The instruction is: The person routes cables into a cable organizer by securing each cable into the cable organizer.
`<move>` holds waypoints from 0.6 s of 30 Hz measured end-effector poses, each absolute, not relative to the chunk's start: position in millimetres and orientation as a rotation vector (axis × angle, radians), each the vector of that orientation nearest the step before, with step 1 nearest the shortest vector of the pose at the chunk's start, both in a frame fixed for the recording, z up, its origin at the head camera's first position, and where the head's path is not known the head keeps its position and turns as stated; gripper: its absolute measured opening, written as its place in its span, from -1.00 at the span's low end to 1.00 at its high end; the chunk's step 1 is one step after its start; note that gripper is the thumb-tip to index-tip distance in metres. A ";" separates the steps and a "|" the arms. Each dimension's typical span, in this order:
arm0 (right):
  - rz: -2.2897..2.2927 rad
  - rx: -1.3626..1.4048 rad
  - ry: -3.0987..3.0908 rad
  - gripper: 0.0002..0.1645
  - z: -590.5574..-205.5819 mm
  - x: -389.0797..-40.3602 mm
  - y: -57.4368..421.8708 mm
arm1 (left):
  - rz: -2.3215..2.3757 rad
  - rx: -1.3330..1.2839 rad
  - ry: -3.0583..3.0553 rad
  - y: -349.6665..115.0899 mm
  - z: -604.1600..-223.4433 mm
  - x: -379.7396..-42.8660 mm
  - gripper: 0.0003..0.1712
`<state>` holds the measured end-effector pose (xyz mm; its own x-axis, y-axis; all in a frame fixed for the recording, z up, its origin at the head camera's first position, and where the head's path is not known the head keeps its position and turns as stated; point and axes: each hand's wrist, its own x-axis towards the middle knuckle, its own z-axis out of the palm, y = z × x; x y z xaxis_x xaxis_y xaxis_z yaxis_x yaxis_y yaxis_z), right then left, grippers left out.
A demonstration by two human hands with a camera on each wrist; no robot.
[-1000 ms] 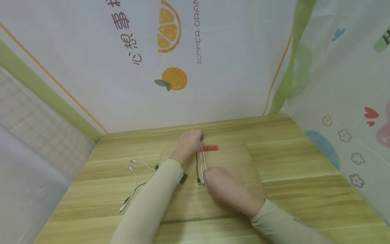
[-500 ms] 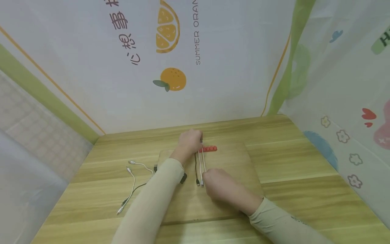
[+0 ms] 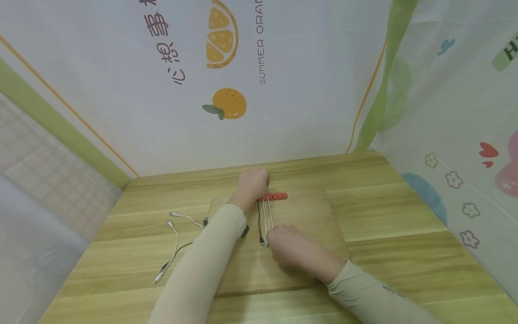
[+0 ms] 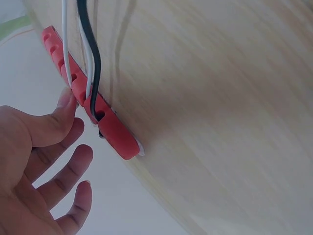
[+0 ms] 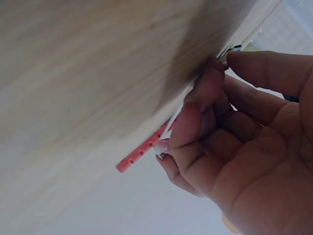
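A red cable clip strip (image 3: pixel 279 196) is fixed along the far edge of a wooden board (image 3: pixel 307 216). In the left wrist view a black cable (image 4: pixel 95 58) and a white cable (image 4: pixel 87 54) sit in neighbouring slots. Another white cable (image 4: pixel 65 39) meets the strip one slot further along. My left hand (image 3: pixel 252 182) is behind the strip, pinching this cable between thumb and index finger right at the slot; the other fingers are loosely bent. My right hand (image 3: pixel 289 245) pinches the same cable's near end, its plug mostly hidden by the fingers.
Left of the board lie a loose white cable (image 3: pixel 176 236), another white cable (image 3: pixel 188 217) and a dark cable (image 3: pixel 180 249), partly under the left sleeve (image 3: pixel 206 261). A black plug (image 3: pixel 245 231) shows beside that sleeve. A printed cloth (image 3: pixel 303 90) hangs behind the table.
The white cable's far end, earlier raised above the strip in my left fingers, has come down to the slot. My right hand stays nearly still, holding the near end.
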<state>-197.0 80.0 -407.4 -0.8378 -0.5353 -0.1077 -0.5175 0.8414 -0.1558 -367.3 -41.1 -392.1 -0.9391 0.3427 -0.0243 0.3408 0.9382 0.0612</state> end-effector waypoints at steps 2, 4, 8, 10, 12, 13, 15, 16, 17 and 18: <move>-0.175 -0.816 2.837 -0.83 -404.7 -195.0 79.8 | 0.081 0.539 3.058 -40.3 -392.9 -368.0 -0.48; -0.144 -0.832 2.803 -0.84 -401.2 -192.6 79.8 | 0.079 0.534 3.058 -39.9 -393.2 -367.9 -0.53; -0.068 -0.865 2.728 -0.90 -395.3 -190.1 79.9 | 0.065 0.516 3.059 -40.0 -393.0 -365.7 -0.72; -0.060 -0.856 2.705 -0.92 -393.9 -190.6 80.1 | 0.060 0.508 3.056 -39.8 -392.5 -364.8 -0.80; -0.062 -0.837 2.688 -0.93 -393.3 -191.8 80.3 | 0.046 0.514 3.052 -39.3 -392.1 -364.7 -0.85; -0.062 -0.829 2.684 -0.94 -393.4 -192.5 80.3 | 0.038 0.521 3.050 -38.8 -392.1 -365.2 -0.87; -0.066 -0.808 2.673 -0.97 -393.2 -193.6 80.5 | 0.025 0.540 3.041 -38.1 -392.5 -366.3 -0.87; -0.069 -0.797 2.665 -0.98 -392.8 -193.9 80.6 | 0.021 0.550 3.033 -37.9 -393.0 -366.9 -0.86; -0.073 -0.788 2.658 -0.99 -392.5 -193.9 80.6 | 0.017 0.555 3.027 -37.9 -393.4 -367.2 -0.85; -0.075 -0.786 2.657 -0.99 -392.5 -193.8 80.7 | 0.018 0.557 3.022 -37.9 -393.7 -367.4 -0.85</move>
<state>-193.8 80.7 -392.5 -0.7770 -0.5349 -0.3320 -0.5152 0.8433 -0.1530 -367.4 -37.9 -393.7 -0.9321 0.3563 -0.0658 0.3555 0.9344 0.0242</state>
